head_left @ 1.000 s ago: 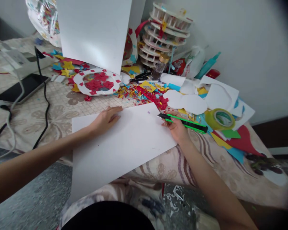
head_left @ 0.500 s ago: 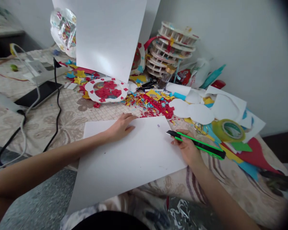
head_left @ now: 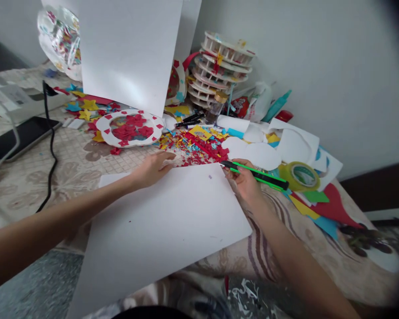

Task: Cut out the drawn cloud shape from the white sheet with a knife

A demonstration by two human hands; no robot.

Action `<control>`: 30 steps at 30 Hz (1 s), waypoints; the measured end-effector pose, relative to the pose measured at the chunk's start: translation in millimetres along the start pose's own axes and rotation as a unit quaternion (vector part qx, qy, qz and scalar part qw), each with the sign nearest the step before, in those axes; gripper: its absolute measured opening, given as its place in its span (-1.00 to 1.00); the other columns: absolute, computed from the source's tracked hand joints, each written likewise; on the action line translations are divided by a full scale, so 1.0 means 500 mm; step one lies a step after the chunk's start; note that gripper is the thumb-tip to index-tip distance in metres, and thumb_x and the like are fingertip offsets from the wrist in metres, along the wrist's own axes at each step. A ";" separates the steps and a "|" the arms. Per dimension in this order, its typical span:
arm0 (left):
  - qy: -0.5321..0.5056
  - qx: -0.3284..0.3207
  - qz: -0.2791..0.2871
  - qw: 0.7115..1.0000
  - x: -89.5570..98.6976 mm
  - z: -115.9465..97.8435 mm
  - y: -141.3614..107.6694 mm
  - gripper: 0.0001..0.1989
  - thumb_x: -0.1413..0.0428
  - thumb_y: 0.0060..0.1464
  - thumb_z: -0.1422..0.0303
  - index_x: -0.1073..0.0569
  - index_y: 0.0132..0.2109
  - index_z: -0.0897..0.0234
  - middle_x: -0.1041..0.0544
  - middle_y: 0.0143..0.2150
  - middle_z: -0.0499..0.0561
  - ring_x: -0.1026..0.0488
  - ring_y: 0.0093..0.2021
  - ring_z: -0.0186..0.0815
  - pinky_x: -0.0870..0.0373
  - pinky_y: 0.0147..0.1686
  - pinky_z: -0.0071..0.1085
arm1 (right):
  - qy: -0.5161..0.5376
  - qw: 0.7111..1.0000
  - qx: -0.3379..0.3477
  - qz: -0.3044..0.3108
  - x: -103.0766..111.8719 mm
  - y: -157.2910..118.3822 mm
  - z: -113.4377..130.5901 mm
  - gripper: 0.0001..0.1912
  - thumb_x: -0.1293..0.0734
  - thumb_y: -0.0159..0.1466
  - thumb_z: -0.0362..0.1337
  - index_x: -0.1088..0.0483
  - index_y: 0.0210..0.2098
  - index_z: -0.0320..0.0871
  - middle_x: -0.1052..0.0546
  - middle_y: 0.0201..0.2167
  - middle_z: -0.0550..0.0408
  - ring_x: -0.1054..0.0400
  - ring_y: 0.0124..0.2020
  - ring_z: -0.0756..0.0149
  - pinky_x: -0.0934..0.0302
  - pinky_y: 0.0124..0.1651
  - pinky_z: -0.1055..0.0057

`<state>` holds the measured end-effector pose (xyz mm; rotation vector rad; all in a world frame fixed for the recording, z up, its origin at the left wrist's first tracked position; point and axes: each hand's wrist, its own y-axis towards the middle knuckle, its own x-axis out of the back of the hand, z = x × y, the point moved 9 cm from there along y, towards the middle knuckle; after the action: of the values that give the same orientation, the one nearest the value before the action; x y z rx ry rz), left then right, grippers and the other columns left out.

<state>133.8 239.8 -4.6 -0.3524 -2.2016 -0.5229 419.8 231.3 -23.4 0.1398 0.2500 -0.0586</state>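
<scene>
A large white board [head_left: 166, 226] lies in front of me, its near part hanging past the table's edge toward my lap. My left hand [head_left: 153, 168] rests at the board's far edge, open, its fingers reaching just beyond it with the thumb apart. In my right hand [head_left: 244, 180] is a green and black utility knife [head_left: 266, 178], held slantwise with its short blade pointing left. The blade tip is by the board's far right corner; whether it touches cannot be told.
Behind the board lie paper scraps [head_left: 199, 153] and a white oval frame [head_left: 101, 128] with red pieces. A layered white model [head_left: 219, 66], a standing white panel [head_left: 129, 48], a tape roll [head_left: 299, 176], a phone [head_left: 23, 135] and a black cable [head_left: 51, 164] are around.
My view has turned to the right. My right hand with the knife has moved up to the board's far right corner, and my left hand has slid a little toward the far edge.
</scene>
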 end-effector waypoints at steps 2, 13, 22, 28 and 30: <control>0.001 0.022 -0.006 1.000 0.009 0.014 -0.003 -0.64 0.07 0.19 0.25 -0.47 -0.02 0.33 -0.55 0.00 0.21 -0.52 -0.01 -0.10 -0.45 0.03 -0.16 | 0.009 1.000 -0.002 -0.012 0.003 0.002 -0.018 -0.74 -0.37 0.05 -0.28 -0.41 -0.23 -0.11 -0.59 -0.47 0.19 -0.42 -0.52 0.39 -0.36 -0.36 0.41; -0.006 0.025 0.010 1.000 0.015 -0.004 -0.025 -0.62 0.05 0.23 0.20 -0.49 -0.04 0.38 -0.56 -0.04 0.24 -0.52 -0.05 -0.07 -0.46 0.01 -0.09 | -0.005 1.000 0.005 -0.009 0.001 -0.022 -0.026 -0.77 -0.35 0.10 -0.29 -0.43 -0.21 -0.11 -0.59 -0.43 0.17 -0.42 -0.49 0.40 -0.36 -0.30 0.43; -0.003 -0.226 0.164 0.960 -0.124 -0.208 -0.051 -0.60 -0.02 0.33 0.27 -0.40 0.18 0.45 -0.36 0.28 0.27 -0.33 0.27 -0.10 -0.27 0.26 -0.18 | -0.094 0.995 0.035 -0.001 0.013 -0.016 -0.009 -0.80 -0.38 0.21 -0.25 -0.43 -0.15 -0.04 -0.53 -0.36 0.22 -0.44 -0.44 0.43 -0.39 -0.19 0.39; 0.049 -0.293 0.215 0.930 -0.197 -0.230 -0.069 -0.36 0.02 0.33 0.08 -0.22 0.33 0.52 -0.15 0.40 0.34 -0.08 0.42 -0.01 0.03 0.38 0.02 | -0.187 0.979 0.011 0.076 -0.010 -0.002 0.004 -0.75 -0.38 0.28 -0.16 -0.43 -0.05 -0.01 -0.57 -0.22 0.14 -0.51 -0.24 0.31 -0.39 0.00 0.26; 0.053 -0.291 0.215 0.931 -0.201 -0.224 -0.072 -0.36 0.03 0.34 0.07 -0.21 0.34 0.49 -0.12 0.42 0.31 -0.05 0.43 -0.02 0.05 0.39 0.01 | -0.236 0.967 0.010 0.097 -0.019 -0.001 0.015 -0.76 -0.35 0.33 -0.15 -0.43 -0.02 -0.02 -0.59 -0.19 0.11 -0.50 -0.15 0.28 -0.36 0.07 0.24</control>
<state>255.6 147.1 -28.1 -1.0667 -1.7484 -0.9139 412.6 230.0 -13.8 0.1659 -0.2406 0.0997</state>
